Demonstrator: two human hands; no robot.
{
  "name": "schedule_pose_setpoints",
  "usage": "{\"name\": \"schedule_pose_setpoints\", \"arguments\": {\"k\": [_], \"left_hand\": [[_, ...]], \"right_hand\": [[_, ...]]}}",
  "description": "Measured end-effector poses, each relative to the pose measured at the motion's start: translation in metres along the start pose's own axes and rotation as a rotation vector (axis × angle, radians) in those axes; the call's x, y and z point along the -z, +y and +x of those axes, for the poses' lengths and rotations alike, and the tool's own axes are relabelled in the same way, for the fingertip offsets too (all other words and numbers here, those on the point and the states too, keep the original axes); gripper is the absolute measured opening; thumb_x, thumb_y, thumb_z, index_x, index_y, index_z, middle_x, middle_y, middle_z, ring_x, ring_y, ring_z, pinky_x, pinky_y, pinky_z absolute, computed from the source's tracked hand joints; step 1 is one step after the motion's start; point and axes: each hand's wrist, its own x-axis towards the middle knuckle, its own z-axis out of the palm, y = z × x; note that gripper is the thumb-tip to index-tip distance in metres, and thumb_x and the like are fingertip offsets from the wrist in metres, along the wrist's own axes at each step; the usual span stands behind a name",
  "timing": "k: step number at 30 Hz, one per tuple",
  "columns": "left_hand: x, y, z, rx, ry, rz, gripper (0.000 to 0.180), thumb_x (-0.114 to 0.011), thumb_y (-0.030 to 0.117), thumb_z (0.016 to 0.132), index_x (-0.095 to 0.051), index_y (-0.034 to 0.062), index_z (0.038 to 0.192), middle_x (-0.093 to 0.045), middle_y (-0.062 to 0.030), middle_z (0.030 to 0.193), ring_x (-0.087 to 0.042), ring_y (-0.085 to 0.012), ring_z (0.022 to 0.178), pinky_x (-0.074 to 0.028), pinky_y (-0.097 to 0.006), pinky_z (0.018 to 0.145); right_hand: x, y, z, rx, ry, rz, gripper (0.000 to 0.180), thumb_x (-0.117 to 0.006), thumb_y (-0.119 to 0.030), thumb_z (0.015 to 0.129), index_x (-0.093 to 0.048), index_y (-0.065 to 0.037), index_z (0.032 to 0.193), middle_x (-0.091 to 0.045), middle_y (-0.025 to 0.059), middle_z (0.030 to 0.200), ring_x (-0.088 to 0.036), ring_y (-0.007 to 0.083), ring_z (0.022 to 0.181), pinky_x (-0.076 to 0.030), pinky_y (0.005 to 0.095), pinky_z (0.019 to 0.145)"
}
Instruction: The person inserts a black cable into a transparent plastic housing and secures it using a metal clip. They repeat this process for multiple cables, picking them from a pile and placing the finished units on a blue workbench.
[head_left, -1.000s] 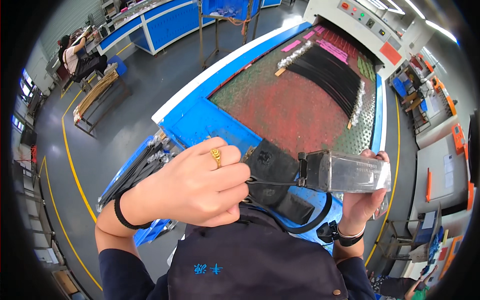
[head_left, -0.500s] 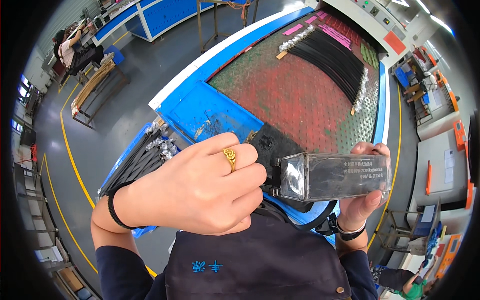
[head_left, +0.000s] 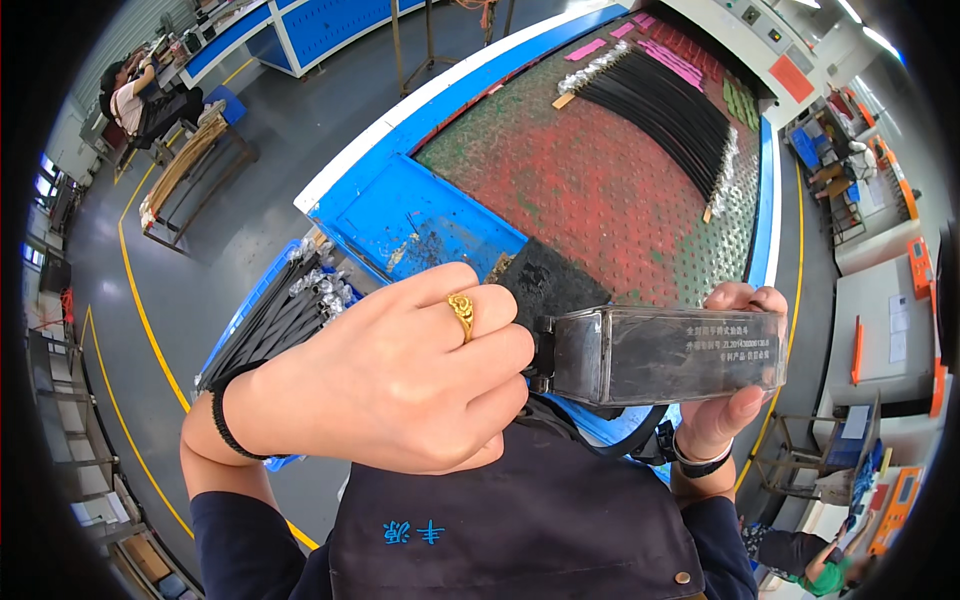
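My right hand (head_left: pixel 735 405) holds a long clear plastic box (head_left: pixel 670 355), its sides smeared dark and printed with pale lettering. Thumb below and fingers above grip its right end. My left hand (head_left: pixel 420 370), with a gold ring, is closed at the opposite end, its curled fingers against a black fitting (head_left: pixel 543 354). The fingertips are hidden behind the hand, as is most of that fitting. Just beyond the box lies a dark, worn pad (head_left: pixel 555 283) at the machine's near edge. A black strap or tube (head_left: pixel 625 445) hangs below the box.
A mottled red-green conveyor belt (head_left: pixel 570 180) carries black strips (head_left: pixel 655 110) with plastic-wrapped ends, plus pink pieces (head_left: pixel 670 63). A blue tray (head_left: pixel 420 215) borders it. More wrapped strips (head_left: pixel 270 325) fill a blue crate at left. Seated far left is a person (head_left: pixel 135 100); another (head_left: pixel 820 565) is lower right.
The box has turned slightly and its left end has shifted a little left; the bright glare on that end is gone. Both hands keep their hold. The view has shifted slightly.
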Motion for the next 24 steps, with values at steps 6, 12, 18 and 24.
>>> {"name": "schedule_pose_setpoints", "arguments": {"k": [6,12,18,24], "left_hand": [[-0.004,-0.003,-0.001,0.002,0.004,-0.032,0.022,-0.058,0.008,0.047,-0.036,0.0064,0.051,-0.029,-0.0038,0.058,-0.035,-0.0191,0.051,-0.031,-0.030,0.046],[-0.005,-0.002,0.001,0.000,-0.004,-0.041,0.022,-0.058,0.008,0.047,-0.036,0.0064,0.051,-0.029,-0.0038,0.058,-0.035,-0.0190,0.051,-0.031,-0.030,0.046],[-0.009,-0.002,0.001,-0.003,0.002,-0.042,0.022,-0.058,0.009,0.047,-0.036,0.0063,0.051,-0.029,-0.0037,0.058,-0.035,-0.0190,0.051,-0.031,-0.030,0.047],[-0.001,-0.001,-0.002,0.016,-0.052,0.006,0.022,-0.059,0.011,0.046,-0.038,0.0061,0.051,-0.031,-0.0035,0.059,-0.035,-0.0190,0.052,-0.031,-0.030,0.047]], "right_hand": [[0.002,0.000,0.000,-0.006,0.019,-0.062,0.083,-0.061,-0.064,0.069,-0.034,-0.004,0.120,-0.045,0.0112,0.103,-0.044,0.0157,0.093,-0.040,0.0261,0.078],[0.003,-0.001,0.001,-0.009,0.015,-0.072,0.083,-0.062,-0.063,0.068,-0.035,-0.004,0.119,-0.045,0.0113,0.101,-0.044,0.0158,0.092,-0.036,0.0269,0.082],[0.002,0.000,0.000,-0.009,0.022,-0.058,0.082,-0.064,-0.063,0.067,-0.036,-0.005,0.117,-0.045,0.0115,0.100,-0.044,0.0163,0.092,-0.036,0.0275,0.082],[0.014,0.004,-0.002,0.019,0.044,-0.083,0.080,-0.064,-0.061,0.067,-0.035,-0.005,0.117,-0.045,0.0116,0.101,-0.045,0.0162,0.093,-0.038,0.0271,0.081]]}}
